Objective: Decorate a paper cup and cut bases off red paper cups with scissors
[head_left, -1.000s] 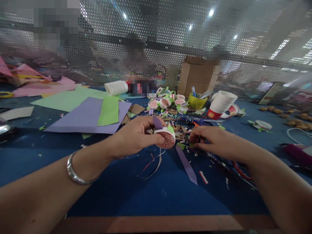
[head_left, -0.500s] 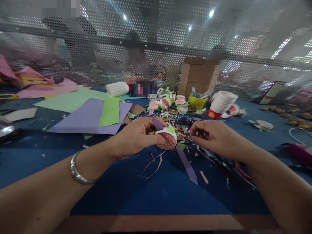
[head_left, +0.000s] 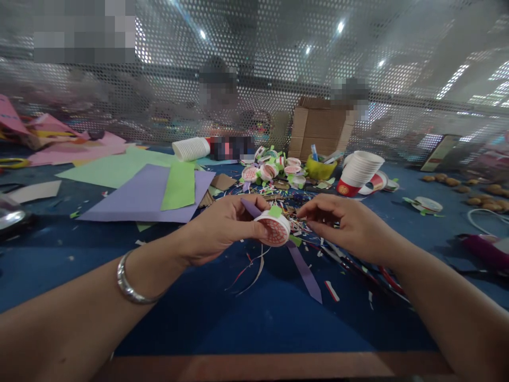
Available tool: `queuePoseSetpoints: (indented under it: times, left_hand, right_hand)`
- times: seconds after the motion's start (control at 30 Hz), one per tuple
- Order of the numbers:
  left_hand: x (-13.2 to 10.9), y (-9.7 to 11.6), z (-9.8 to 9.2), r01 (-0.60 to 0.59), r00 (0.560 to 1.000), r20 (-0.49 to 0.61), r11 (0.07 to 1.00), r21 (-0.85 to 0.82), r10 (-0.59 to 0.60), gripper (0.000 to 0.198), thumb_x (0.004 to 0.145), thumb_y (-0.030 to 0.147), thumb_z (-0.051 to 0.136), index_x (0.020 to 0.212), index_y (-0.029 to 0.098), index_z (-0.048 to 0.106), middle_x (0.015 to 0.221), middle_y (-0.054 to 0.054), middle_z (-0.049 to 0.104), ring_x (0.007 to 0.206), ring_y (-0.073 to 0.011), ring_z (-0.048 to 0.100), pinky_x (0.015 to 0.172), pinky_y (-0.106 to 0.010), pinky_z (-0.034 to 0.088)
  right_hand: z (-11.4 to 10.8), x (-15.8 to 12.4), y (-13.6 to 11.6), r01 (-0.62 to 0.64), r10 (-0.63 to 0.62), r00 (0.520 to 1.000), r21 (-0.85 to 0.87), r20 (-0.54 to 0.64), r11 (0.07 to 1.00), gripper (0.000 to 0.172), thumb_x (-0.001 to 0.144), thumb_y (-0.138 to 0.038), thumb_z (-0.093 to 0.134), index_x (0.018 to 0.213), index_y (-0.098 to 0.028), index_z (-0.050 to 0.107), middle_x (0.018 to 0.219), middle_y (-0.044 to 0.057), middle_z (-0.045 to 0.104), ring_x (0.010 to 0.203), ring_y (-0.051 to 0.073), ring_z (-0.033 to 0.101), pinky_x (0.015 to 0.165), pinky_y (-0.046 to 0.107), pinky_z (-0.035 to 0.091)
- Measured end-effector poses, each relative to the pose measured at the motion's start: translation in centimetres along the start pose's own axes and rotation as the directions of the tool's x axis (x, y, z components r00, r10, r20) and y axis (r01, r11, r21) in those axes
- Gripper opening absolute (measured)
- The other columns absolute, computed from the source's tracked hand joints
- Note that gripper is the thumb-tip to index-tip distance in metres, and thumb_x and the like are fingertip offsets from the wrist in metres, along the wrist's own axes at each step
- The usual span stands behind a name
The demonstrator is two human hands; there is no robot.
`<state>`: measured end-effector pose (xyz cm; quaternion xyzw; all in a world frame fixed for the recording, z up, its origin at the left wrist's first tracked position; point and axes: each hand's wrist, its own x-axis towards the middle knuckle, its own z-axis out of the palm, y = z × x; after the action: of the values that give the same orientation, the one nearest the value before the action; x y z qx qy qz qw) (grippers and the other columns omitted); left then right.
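My left hand (head_left: 222, 225) is closed around a cut-down paper cup base (head_left: 273, 229), white with a red pattern on its bottom, held above the blue table (head_left: 222, 313). A purple paper strip (head_left: 250, 207) and a small green paper piece (head_left: 275, 211) stick up from the cup base. My right hand (head_left: 344, 225) hovers just right of the cup base, its fingers pinched together; what they hold is too small to make out. A silver bangle (head_left: 129, 286) circles my left wrist.
Purple (head_left: 139, 196) and green paper sheets (head_left: 178, 183) lie at the left. Paper scraps and a loose purple strip (head_left: 305, 268) litter the middle. Finished cup pieces (head_left: 270, 167), stacked paper cups (head_left: 360, 170), a lying cup stack (head_left: 191, 148) and a cardboard box (head_left: 318, 127) stand behind. People sit beyond the mesh screen.
My right hand lifted off the scraps on the table and moved up and left toward the cup base. My left hand raised the cup base slightly.
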<state>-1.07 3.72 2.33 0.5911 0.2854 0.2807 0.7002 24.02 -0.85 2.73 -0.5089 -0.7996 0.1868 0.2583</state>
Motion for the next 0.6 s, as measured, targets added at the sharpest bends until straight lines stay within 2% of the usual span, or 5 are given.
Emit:
queuePoseSetpoints:
  times: [0.13,0.3,0.47,0.6]
  left_hand:
    - [0.0,0.1,0.0,-0.023,1.0,-0.001,0.998,0.052,0.023,0.026,0.07,0.015,0.084,0.081,0.015,0.061,0.08,-0.001,0.077,0.08,-0.013,0.072,0.077,-0.023,0.051]
    - [0.0,0.2,-0.1,-0.022,0.999,-0.043,0.996,0.089,0.026,0.027,0.07,0.018,0.085,0.082,0.017,0.061,0.08,0.0,0.076,0.081,-0.0149,0.071,0.077,-0.026,0.049]
    - [-0.4,0.3,0.3,0.015,1.0,0.016,1.0,-0.01,-0.015,0.024,0.069,0.011,0.082,0.083,0.015,0.062,0.083,-0.001,0.074,0.082,-0.0137,0.07,0.081,-0.025,0.049]
    - [-0.6,0.3,0.5,0.062,0.994,0.1,0.989,-0.134,-0.048,0.023,0.071,0.009,0.078,0.086,0.015,0.061,0.08,-0.001,0.072,0.076,-0.0121,0.068,0.076,-0.023,0.05]
  right_hand:
    - [-0.1,-0.1,-0.3,-0.012,0.012,1.0,0.052,-0.006,0.999,0.009,0.093,-0.022,0.062,0.096,-0.021,0.07,0.092,0.002,0.067,0.077,0.013,0.06,0.068,0.026,0.047]
    - [-0.2,-0.3,-0.9,-0.067,0.066,0.998,0.229,0.013,0.971,0.009,0.094,-0.03,0.064,0.095,-0.022,0.067,0.087,0.0,0.068,0.077,0.014,0.06,0.069,0.026,0.048]
    - [0.2,-0.4,-1.8,-0.08,0.088,0.996,0.407,-0.001,0.91,0.011,0.091,-0.031,0.068,0.089,-0.021,0.066,0.075,-0.003,0.062,0.063,0.01,0.053,0.056,0.022,0.041]
    - [0.9,-0.1,-2.1,-0.074,0.092,0.996,0.488,-0.012,0.87,0.01,0.092,-0.03,0.067,0.09,-0.02,0.065,0.075,-0.003,0.062,0.06,0.008,0.051,0.055,0.022,0.041]
